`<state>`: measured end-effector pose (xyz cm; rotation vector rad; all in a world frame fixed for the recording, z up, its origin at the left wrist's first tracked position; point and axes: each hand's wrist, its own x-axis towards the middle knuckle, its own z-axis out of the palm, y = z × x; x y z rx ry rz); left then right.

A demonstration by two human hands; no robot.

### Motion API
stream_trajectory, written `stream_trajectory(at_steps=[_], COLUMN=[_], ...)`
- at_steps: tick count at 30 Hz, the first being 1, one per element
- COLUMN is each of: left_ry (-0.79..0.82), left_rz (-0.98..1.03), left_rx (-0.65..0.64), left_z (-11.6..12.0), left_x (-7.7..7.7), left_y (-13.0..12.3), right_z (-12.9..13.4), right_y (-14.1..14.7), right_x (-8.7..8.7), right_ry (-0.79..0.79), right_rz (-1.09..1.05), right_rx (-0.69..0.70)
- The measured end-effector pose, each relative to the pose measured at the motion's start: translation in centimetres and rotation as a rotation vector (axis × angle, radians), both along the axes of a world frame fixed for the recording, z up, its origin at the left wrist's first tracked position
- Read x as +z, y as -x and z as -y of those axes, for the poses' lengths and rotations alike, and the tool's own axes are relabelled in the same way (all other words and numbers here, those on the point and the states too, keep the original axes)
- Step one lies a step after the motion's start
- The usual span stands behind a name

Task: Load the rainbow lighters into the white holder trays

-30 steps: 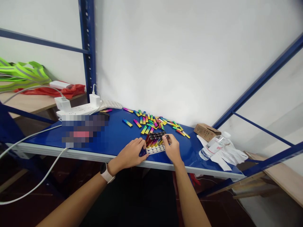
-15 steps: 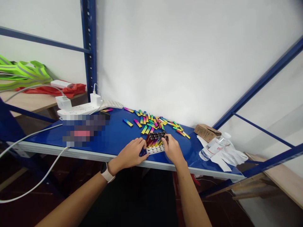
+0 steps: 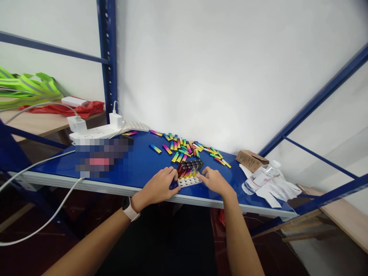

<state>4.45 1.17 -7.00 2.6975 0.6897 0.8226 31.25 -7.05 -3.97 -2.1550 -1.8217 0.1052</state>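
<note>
the left hand (image 3: 157,186) pinches a dark blue tube (image 3: 173,185) at the white perforated rack (image 3: 188,182); the spread right hand (image 3: 215,181) lies just right of its upright rainbow tubes (image 3: 188,171).

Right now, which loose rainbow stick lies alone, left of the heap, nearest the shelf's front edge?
The rainbow stick left of the heap; the others crowd the heap or lie further back.

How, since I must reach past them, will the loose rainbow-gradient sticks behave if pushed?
The loose rainbow-gradient sticks look rigid and flat-sided, so they would probably slide rather than roll. Their glossy finish on the shiny blue shelf suggests little grip. The heap lies crossed and overlapping, so a nudge would likely scatter several at once.
</note>
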Motion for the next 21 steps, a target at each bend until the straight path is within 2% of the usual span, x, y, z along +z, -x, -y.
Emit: stream_trajectory(at_steps=[3, 8, 10, 16, 21], left_ry=[0.019, 0.027, 0.022, 0.015, 0.014], left_rz=[-0.016, -0.023, -0.020, -0.008, -0.019], left_rx=[-0.002, 0.006, 0.006, 0.004, 0.000], left_z=[0.0, 0.2, 0.2, 0.1, 0.2], left_x=[0.1, 0.1, 0.0, -0.1, 0.0], left_y=[0.0, 0.1, 0.1, 0.0, 0.1], right_z=[-1.1, -4.0, -4.9, -6.0, -6.0], right_y=[-3.2, -7.0, -8.0, -9.8, -9.3], right_x=[-0.7, -2.7, -3.4, -3.8, -3.2], right_ry=[0.021, -0.114, -0.135, -0.195, -0.240], right_rz=[-0.005, 0.083, 0.093, -0.018, -0.290], right_rx=[-0.043, -0.277, -0.324, -0.300, -0.190])
